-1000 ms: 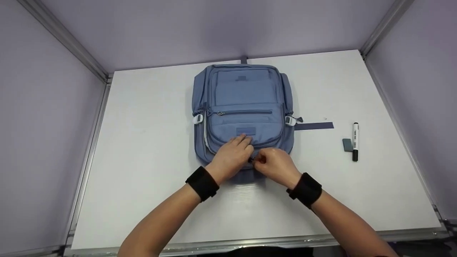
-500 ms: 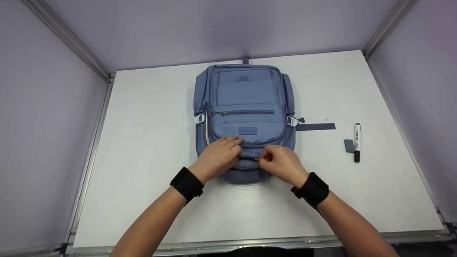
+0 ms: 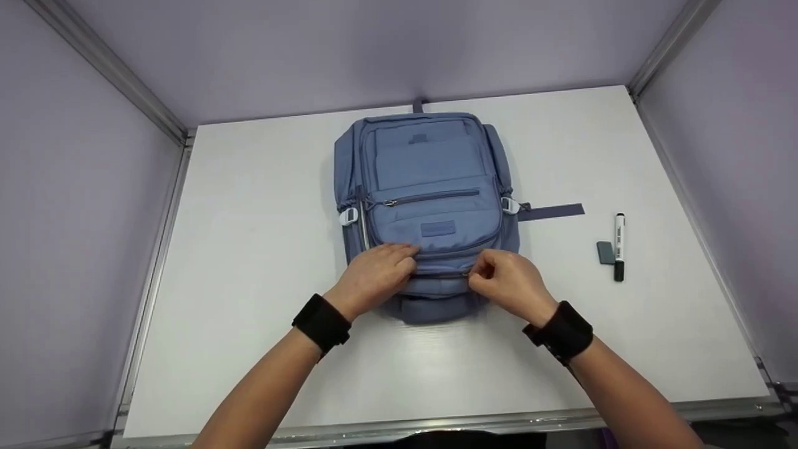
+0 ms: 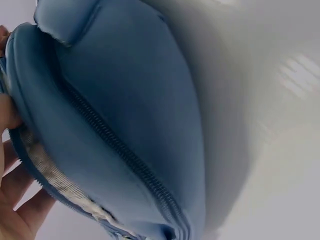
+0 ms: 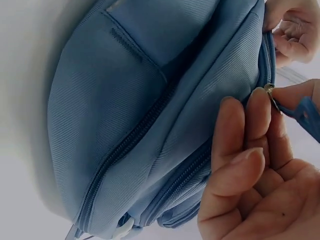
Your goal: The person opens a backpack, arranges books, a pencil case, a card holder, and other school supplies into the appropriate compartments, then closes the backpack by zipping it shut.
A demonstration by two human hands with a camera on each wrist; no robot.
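A blue backpack (image 3: 430,156) lies front up on the white table, its lower end toward me. At the lower front my right hand (image 3: 508,280) pinches a small metal zipper pull (image 5: 270,91) with a blue tab (image 5: 307,117) between thumb and forefinger. To its left, my left hand (image 3: 377,277) grips the fabric edge beside that same zipper; in the left wrist view its thumb (image 4: 7,112) lies on the edge. Below that hand, parted zipper teeth show pale lining (image 4: 55,172). Whether the zipper under the right hand is parted, I cannot tell.
Right of the backpack a dark strap (image 3: 552,212) lies flat on the table (image 3: 249,218). Farther right are a white marker (image 3: 619,246) with a black cap and a small grey-green block (image 3: 605,252). Walls stand behind and at both sides.
My right hand has moved right along the zipper with the pull. My left hand has shifted left, away from it. The backpack has turned slightly.
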